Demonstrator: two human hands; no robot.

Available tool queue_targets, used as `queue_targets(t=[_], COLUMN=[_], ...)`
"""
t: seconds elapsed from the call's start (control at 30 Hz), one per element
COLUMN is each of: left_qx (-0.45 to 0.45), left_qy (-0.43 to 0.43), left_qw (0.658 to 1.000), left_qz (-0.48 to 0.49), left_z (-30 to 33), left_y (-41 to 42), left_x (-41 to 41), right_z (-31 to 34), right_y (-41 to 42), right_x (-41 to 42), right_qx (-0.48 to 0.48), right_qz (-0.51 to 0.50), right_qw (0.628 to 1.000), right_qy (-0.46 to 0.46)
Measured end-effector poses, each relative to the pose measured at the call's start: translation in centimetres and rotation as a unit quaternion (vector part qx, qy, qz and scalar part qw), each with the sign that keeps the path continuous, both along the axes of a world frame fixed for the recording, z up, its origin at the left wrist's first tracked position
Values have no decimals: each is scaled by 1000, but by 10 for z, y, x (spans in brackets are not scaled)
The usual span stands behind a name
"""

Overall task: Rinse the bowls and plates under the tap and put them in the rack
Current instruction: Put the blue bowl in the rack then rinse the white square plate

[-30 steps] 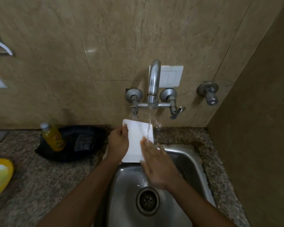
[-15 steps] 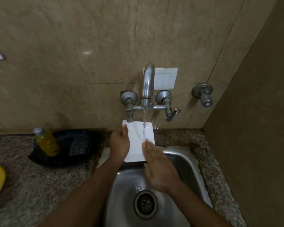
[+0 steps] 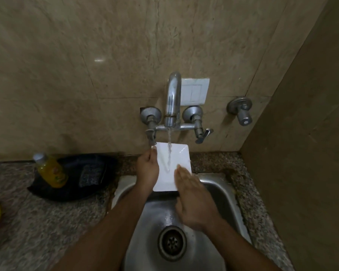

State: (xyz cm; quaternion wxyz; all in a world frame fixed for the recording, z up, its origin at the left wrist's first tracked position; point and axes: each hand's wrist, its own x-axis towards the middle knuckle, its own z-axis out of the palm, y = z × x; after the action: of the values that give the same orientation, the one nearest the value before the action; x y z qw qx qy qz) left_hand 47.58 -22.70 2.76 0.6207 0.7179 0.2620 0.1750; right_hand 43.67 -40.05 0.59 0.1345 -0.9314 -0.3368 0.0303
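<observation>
two hands are working one white square plate [image 3: 171, 165] under the tap [image 3: 172, 98], over the back edge of the steel sink [image 3: 229, 194]. left hand [image 3: 147, 171] is gripping the plate's left edge, fingers curled round it. right hand [image 3: 192, 200] is lying flat, straight fingers pressing the plate's face. water is striking the plate's centre.
</observation>
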Motion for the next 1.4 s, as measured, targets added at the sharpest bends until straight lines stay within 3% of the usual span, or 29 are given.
queue_targets(t=[0.1, 0.23, 0.37, 0.5, 0.6, 0.73, 0.87, 0.97, 1.1, 1.23, 1.4], left_qx=[-15, -92, -102, -146, -135, -160, -146, -143, -145, -123, -140], left_qy=[-4, 22, 31, 37, 43, 25, 56, 56, 49, 47, 51], left_qw=[1000, 995, 993, 987, 989, 986, 987, 987, 988, 990, 989], left_qz=[-16, -20, -48, -49, -50, -44, -41, -52, -31, -43, -21], left_z=[-3, 4, 7, 14, 11, 6, 4, 7, 11, 7, 5], left_y=[-2, -12, -14, -20, -19, -30, -24, -27, -22, -25, -20], left_x=[2, 11, 20, 21, 18, 15, 15, 13, 14, 15, 11], right_z=[-1, 0, 3, 5, 8, 11, 10, 8, 9, 10, 8], right_y=[-4, -4, 7, 13, 12, 8, 5, -1, 1, 4, 0], right_x=[-9, 0, -6, 1, -5, 11, 1, 15, 3, 16, 2], right_qx=[4, 10, 43, 50, 37, 22, 23, 10, 17, 8, 23], right_qz=[43, -13, 51, 18, 71, -5, 90, 18, 97, 14, 113], right_qw=[999, 1000, 997, 999, 997, 999, 996, 999, 995, 999, 993], right_qy=[23, -7, 22, -13, 8, -23, 17, -28, 17, -28, 7])
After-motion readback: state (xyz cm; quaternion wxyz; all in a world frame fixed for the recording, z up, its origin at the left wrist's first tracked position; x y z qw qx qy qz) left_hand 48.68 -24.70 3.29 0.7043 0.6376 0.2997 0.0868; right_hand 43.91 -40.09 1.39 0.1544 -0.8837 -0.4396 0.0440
